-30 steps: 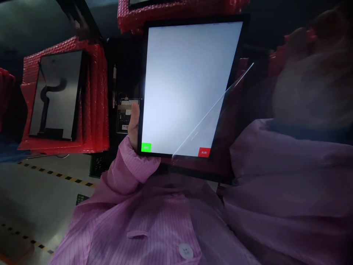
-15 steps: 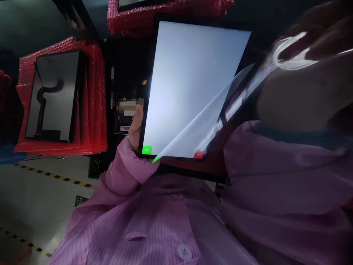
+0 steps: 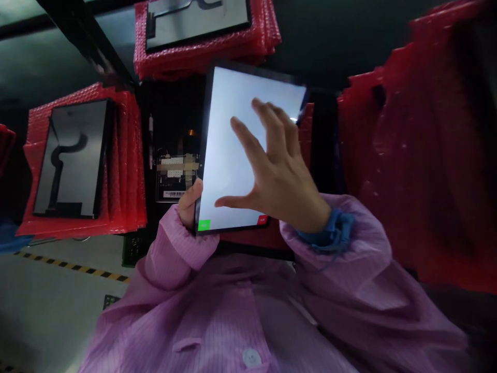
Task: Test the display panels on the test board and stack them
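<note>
The left hand (image 3: 189,204) is gripping the lit panel (image 3: 229,155) at its near left corner; the thumb is pressing on the dark frame, while the other fingers are hiding behind the panel. The panel is standing tilted in the middle of the scene, close in front of the person's chest, with its white screen glowing. A green button (image 3: 204,225) is showing at the near left corner of the screen and a red button (image 3: 263,219) at the near right.

The right hand (image 3: 277,176) is hovering over the right half of the screen with its fingers (image 3: 248,142) spread wide and pinching nothing; whether the fingertips are touching the glass cannot be told. A blue cuff (image 3: 330,233) is peeking out of the pink striped sleeve (image 3: 361,269) at that wrist.

Just left of the panel a small circuit board (image 3: 173,176) is sitting against a dark background, crossed by a strip of tape. Further left a stack of red bubble wrap (image 3: 130,155) is carrying a dark unlit panel (image 3: 70,155) with a curved ribbon cable. On the far side another red stack (image 3: 202,54) is bearing a second dark panel (image 3: 194,18). More red bubble wrap (image 3: 407,155) is filling the right side. Yellow-and-black striped tape (image 3: 70,267) is running across the grey surface at near left.
</note>
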The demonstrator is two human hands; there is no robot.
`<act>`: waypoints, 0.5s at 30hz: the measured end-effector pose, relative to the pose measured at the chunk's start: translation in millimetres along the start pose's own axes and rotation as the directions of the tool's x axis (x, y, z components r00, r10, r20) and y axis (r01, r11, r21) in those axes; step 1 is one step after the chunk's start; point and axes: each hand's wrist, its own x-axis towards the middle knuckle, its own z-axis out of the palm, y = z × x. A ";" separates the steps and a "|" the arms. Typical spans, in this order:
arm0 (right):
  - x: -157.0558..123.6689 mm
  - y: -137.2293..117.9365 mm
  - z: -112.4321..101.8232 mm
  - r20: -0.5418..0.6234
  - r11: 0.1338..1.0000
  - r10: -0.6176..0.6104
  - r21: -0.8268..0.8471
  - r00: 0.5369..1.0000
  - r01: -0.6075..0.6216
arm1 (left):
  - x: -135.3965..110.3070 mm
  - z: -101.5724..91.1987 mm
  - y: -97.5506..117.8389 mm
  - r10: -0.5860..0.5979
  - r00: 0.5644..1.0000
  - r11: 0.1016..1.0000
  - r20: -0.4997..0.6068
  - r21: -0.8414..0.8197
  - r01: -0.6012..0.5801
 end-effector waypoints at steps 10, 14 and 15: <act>-9.7 8.0 13.3 -0.196 0.982 -0.041 0.176 0.980 0.076 | 6.7 4.0 14.8 -0.047 0.985 0.999 -0.168 -0.026 0.044; -6.8 25.5 8.8 -0.334 0.916 0.259 0.384 0.906 -0.120 | 4.5 10.2 29.4 -0.134 0.966 0.987 -0.220 0.053 0.149; -6.5 30.2 7.7 -0.343 0.898 0.302 0.416 0.889 -0.144 | 3.1 14.6 34.0 -0.142 0.966 0.981 -0.218 0.098 0.166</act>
